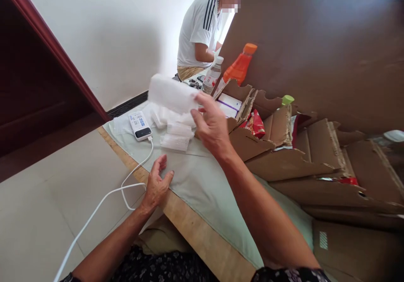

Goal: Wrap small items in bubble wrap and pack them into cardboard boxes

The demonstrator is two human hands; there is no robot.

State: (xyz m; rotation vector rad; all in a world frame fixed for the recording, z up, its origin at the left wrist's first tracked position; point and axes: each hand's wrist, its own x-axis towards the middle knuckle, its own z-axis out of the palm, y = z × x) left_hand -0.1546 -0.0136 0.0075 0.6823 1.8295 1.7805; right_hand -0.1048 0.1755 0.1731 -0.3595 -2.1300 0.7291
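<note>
My right hand pinches the edge of a white, soft-looking translucent packing pouch between thumb and fingers, raised above the table and slightly blurred. Beneath it, several similar white pouches lie in a loose pile on the pale green cloth; whether they are foam or bubble wrap I cannot tell. Near the table's front edge, my left hand is held with thumb and fingers apart and nothing in it. Beyond that hand lies a white power bank with a white cable plugged in.
Brown cardboard compartments with small packages line the right, before a tall cardboard panel. An orange bottle and a clear bottle stand behind. A person in a white shirt sits beyond. The cable hangs past the wooden edge.
</note>
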